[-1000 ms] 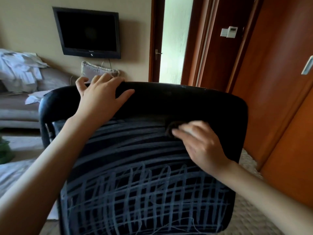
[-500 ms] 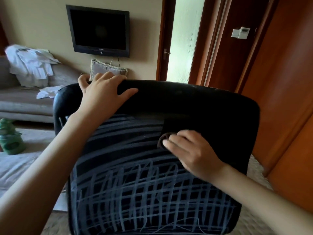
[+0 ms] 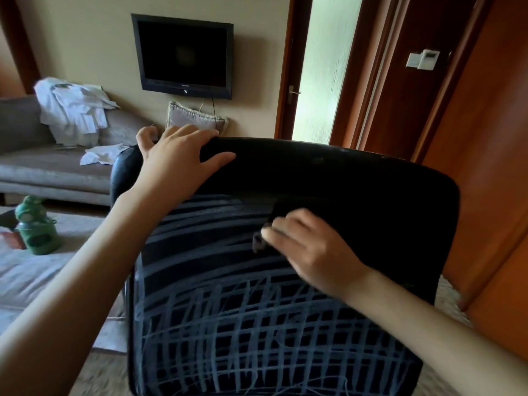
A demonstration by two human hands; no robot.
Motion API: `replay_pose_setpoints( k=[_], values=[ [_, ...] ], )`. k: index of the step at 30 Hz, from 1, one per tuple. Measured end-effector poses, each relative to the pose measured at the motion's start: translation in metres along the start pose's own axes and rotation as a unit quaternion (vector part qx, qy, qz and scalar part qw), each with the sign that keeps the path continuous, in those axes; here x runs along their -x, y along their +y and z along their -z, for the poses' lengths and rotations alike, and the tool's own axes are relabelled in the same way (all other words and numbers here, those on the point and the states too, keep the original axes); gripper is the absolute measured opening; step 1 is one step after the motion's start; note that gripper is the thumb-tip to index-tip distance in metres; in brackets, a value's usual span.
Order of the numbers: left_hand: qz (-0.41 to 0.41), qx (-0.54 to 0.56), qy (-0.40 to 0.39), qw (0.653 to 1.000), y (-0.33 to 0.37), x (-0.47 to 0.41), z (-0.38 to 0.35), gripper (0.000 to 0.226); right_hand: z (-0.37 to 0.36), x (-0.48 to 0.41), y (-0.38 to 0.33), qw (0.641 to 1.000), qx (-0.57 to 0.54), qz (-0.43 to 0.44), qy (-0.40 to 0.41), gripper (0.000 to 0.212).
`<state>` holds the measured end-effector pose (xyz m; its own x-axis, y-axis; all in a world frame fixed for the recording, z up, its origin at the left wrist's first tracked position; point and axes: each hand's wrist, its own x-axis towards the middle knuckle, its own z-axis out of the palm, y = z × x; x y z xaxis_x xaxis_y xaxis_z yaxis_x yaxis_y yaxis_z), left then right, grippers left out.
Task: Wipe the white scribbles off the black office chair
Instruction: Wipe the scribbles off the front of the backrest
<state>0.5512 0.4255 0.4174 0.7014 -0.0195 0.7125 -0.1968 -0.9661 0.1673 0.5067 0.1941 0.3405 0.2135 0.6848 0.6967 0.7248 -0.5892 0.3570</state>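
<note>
1. A black office chair (image 3: 357,195) fills the middle of the view. Its broad padded panel faces the camera, close in front of the person.
2. White scribbles (image 3: 243,332) cover most of that panel: long sideways strokes across the middle and a dense crosshatch over the lower half.
3. The top band and the upper right part of the panel are plain black. Judging by this, only a small share of the wiping is done, and the middle, left and whole lower area are left to wipe.
4. The right hand (image 3: 311,250), blurred, lies at the border between clean and marked surface. Its fingers grasp a small dark wiper (image 3: 258,241) and press it on the panel.
5. The left hand (image 3: 174,164) grips the chair's top edge near its left corner, fingers curled over it.
6. Beyond the chair are a grey sofa (image 3: 43,167) with white clothes, a wall-mounted television (image 3: 183,55) and a green bottle (image 3: 35,230) at the left.
</note>
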Motion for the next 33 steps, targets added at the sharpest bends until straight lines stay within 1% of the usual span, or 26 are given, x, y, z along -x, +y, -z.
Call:
replay_pose_setpoints(
  k=[2,4,6,7,8,10,12,13,14,16,18,20,22,25,27,29,30,32,33],
  values=[
    [0.001,0.001,0.004,1.0,-0.005,0.002,0.004,0.055,0.004,-0.025,0.017,0.999,0.006,-0.028,0.042,0.017],
    [0.012,-0.009,0.004,1.0,-0.013,0.004,0.008,0.054,0.004,-0.045,0.027,0.995,0.023,-0.075,0.067,0.02],
    [0.028,-0.018,0.015,0.999,-0.025,0.007,0.012,0.056,-0.006,-0.043,0.017,0.989,0.014,-0.116,0.085,0.021],
    [0.038,-0.016,0.021,0.999,-0.032,0.008,0.013,0.057,-0.013,-0.035,0.005,0.988,0.007,-0.121,0.091,0.02],
    [0.049,-0.014,0.026,0.998,-0.039,0.01,0.015,0.059,-0.019,-0.025,-0.008,0.99,-0.003,-0.112,0.09,0.018],
    [0.067,-0.001,0.024,0.997,-0.053,0.013,0.015,0.066,-0.029,-0.006,-0.033,0.996,-0.017,-0.059,0.057,0.016],
    [0.084,0.039,0.024,0.995,-0.059,0.016,0.016,0.072,-0.03,-0.003,-0.04,1.0,-0.018,-0.008,0.018,0.026],
    [0.089,0.057,0.028,0.994,-0.059,0.017,0.015,0.072,-0.028,-0.01,-0.035,1.0,-0.018,0.002,0.017,0.028],
    [0.091,0.065,0.034,0.993,-0.06,0.018,0.014,0.071,-0.027,-0.02,-0.028,0.999,-0.018,0.0,0.033,0.025],
    [0.093,0.059,0.039,0.993,-0.058,0.017,0.013,0.066,-0.021,-0.048,-0.01,0.996,0.001,-0.041,0.079,0.015],
    [0.103,0.06,0.031,0.992,-0.058,0.018,0.013,0.062,-0.021,-0.07,0.0,0.99,0.013,-0.101,0.102,0.017],
    [0.113,0.07,0.025,0.991,-0.059,0.019,0.013,0.056,-0.028,-0.067,-0.01,0.986,0.007,-0.119,0.114,0.019],
    [0.12,0.077,0.023,0.989,-0.06,0.018,0.012,0.048,-0.039,-0.048,-0.032,0.992,-0.011,-0.081,0.1,0.019],
    [0.12,0.081,0.022,0.989,-0.059,0.018,0.011,0.046,-0.047,-0.027,-0.06,0.998,-0.025,0.007,0.054,0.039],
    [0.119,0.09,0.025,0.988,-0.058,0.019,0.013,0.045,-0.045,-0.038,-0.055,0.998,-0.029,0.016,0.055,0.038],
    [0.117,0.092,0.025,0.988,-0.059,0.019,0.014,0.044,-0.04,-0.064,-0.039,0.996,-0.023,-0.024,0.082,0.023],
    [0.117,0.091,0.023,0.989,-0.059,0.019,0.014,0.044,-0.038,-0.078,-0.03,0.994,-0.011,-0.057,0.093,0.017],
    [0.119,0.091,0.022,0.989,-0.059,0.019,0.015,0.044,-0.039,-0.097,-0.024,0.987,0.0,-0.128,0.098,0.02],
    [0.12,0.094,0.022,0.988,-0.06,0.019,0.015,0.044,-0.042,-0.098,-0.031,0.983,0.004,-0.149,0.105,0.02]
  ],
)
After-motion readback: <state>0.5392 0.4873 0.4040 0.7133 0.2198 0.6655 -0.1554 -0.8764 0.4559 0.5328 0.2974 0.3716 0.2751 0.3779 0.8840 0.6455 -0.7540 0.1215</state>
